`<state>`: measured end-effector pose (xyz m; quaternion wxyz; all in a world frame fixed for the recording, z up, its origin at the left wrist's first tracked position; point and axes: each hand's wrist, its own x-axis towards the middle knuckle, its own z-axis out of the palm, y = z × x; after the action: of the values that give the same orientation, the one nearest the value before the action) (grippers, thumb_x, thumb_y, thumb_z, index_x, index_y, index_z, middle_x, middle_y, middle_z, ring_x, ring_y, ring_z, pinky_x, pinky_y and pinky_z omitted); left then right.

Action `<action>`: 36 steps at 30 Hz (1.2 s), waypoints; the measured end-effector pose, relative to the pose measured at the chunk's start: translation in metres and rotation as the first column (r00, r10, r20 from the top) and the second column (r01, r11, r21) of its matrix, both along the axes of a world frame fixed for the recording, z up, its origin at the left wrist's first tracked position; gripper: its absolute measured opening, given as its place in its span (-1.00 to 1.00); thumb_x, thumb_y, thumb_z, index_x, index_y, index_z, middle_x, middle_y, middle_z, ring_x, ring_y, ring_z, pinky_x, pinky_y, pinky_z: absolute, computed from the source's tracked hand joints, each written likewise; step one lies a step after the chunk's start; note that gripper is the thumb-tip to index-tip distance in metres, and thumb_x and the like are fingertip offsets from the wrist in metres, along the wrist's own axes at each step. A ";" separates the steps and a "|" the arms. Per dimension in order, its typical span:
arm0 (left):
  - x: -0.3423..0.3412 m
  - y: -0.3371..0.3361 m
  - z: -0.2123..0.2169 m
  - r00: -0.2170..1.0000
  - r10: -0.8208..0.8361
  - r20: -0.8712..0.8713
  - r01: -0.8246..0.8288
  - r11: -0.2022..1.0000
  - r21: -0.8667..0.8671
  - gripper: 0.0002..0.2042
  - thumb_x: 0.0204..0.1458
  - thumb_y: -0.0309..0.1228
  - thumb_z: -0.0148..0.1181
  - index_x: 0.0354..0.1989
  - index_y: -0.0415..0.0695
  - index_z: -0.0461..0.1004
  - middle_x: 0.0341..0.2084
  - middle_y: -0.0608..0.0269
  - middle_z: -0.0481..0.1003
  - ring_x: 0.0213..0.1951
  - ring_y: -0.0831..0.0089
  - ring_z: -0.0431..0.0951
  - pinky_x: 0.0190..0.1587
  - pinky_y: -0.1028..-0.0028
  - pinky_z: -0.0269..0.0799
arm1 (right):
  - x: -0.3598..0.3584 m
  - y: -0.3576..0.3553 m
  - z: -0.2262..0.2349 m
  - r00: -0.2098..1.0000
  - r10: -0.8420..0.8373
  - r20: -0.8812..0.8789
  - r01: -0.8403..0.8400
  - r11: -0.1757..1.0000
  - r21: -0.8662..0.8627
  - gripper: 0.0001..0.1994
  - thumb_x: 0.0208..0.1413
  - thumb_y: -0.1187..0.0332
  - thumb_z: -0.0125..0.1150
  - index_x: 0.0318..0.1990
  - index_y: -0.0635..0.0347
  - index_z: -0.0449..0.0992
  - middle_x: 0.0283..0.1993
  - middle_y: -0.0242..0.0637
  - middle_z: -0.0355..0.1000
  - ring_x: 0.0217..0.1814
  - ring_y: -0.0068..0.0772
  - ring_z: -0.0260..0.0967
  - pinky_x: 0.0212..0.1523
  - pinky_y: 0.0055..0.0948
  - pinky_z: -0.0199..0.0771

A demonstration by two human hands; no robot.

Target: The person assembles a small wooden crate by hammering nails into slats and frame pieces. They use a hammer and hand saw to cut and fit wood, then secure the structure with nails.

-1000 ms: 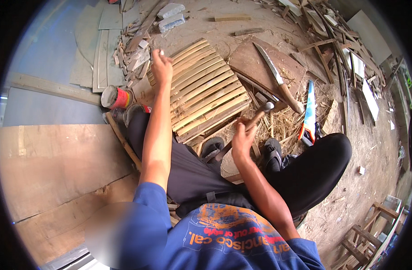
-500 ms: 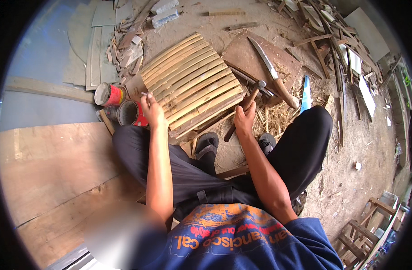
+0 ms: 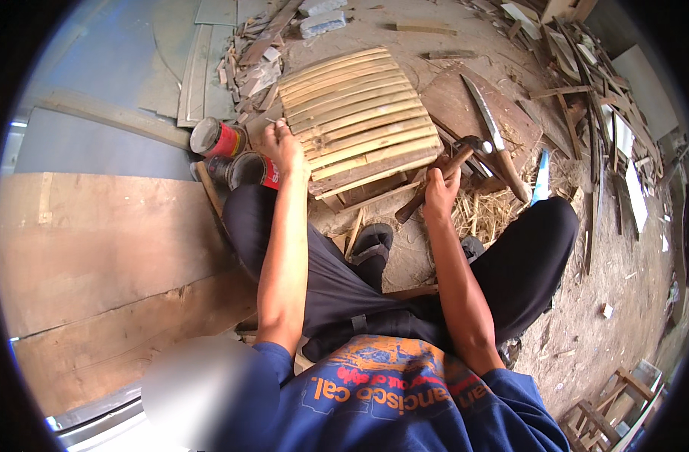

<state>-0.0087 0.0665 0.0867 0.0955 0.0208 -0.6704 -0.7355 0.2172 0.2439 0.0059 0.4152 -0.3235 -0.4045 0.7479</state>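
- A slatted bamboo panel lies on the dirt floor at twelve o'clock, ahead of the seated person's knees.
- The left hand pinches a thin nail at the panel's nine o'clock edge.
- The right hand is wrapped tight round a hammer handle at the panel's four o'clock corner.
- Risk: a misjudged swing would likely strike the pinching fingers or split a slat.
- A large knife lies at two o'clock.

Left hand pinching, arm extended; right hand fisted.
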 end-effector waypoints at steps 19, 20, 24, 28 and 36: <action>0.029 -0.048 0.066 0.996 -0.074 -0.048 0.083 0.969 0.233 -0.75 0.20 -0.39 0.25 0.01 -0.17 0.54 -0.27 0.36 0.54 -0.33 0.60 0.48 -0.22 0.51 0.44 | 0.023 0.018 0.067 0.911 0.031 0.411 -0.091 0.987 0.129 -0.77 0.27 0.34 0.15 -0.11 0.31 0.32 -0.35 -0.24 0.50 -0.64 -0.57 0.29 -0.67 -0.53 0.26; 0.036 -0.034 0.071 0.991 -0.128 -0.049 0.135 0.964 0.227 -0.77 0.19 -0.42 0.25 -0.01 -0.21 0.54 -0.28 0.33 0.55 -0.33 0.60 0.49 -0.23 0.53 0.45 | 0.028 0.019 0.089 0.889 0.045 0.456 -0.106 0.988 0.108 -0.72 0.27 0.24 0.20 -0.16 0.30 0.35 -0.42 -0.29 0.49 -0.68 -0.61 0.21 -0.69 -0.54 0.20; 0.063 0.027 0.075 0.873 -0.463 -0.155 0.480 0.872 0.096 -0.85 0.15 -0.48 0.28 -0.14 -0.23 0.57 -0.27 0.26 0.61 -0.26 0.60 0.56 -0.18 0.58 0.45 | 0.052 0.020 0.128 0.962 0.036 0.272 -0.074 0.989 0.132 -0.58 0.42 0.06 -0.13 -0.24 0.24 0.48 -0.55 -0.41 0.40 -0.71 -0.63 0.15 -0.67 -0.52 0.18; 0.095 0.081 0.061 0.661 -0.736 -0.150 0.724 0.677 -0.134 -0.89 0.16 -0.49 0.26 -0.20 -0.25 0.59 -0.32 0.35 0.61 -0.24 0.70 0.52 -0.11 0.63 0.39 | 0.092 0.005 0.135 0.916 0.092 0.389 -0.159 0.977 0.142 -0.70 0.42 0.20 -0.08 -0.13 0.32 0.38 -0.45 -0.36 0.37 -0.63 -0.64 0.24 -0.67 -0.55 0.23; 0.107 0.103 0.010 0.602 -0.788 -0.128 0.714 0.603 -0.356 -0.85 0.16 -0.47 0.22 -0.22 -0.34 0.56 -0.30 0.22 0.62 -0.20 0.55 0.56 -0.09 0.49 0.44 | 0.107 -0.017 0.087 0.939 0.126 0.320 -0.097 0.990 -0.106 -0.70 0.38 0.22 0.04 -0.01 0.29 0.22 -0.38 -0.31 0.34 -0.57 -0.58 0.28 -0.68 -0.52 0.29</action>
<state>0.0986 0.1696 0.0964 -0.1325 -0.3802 -0.6884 -0.6034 0.3247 0.2264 0.0926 0.2849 -0.4374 -0.4517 0.7235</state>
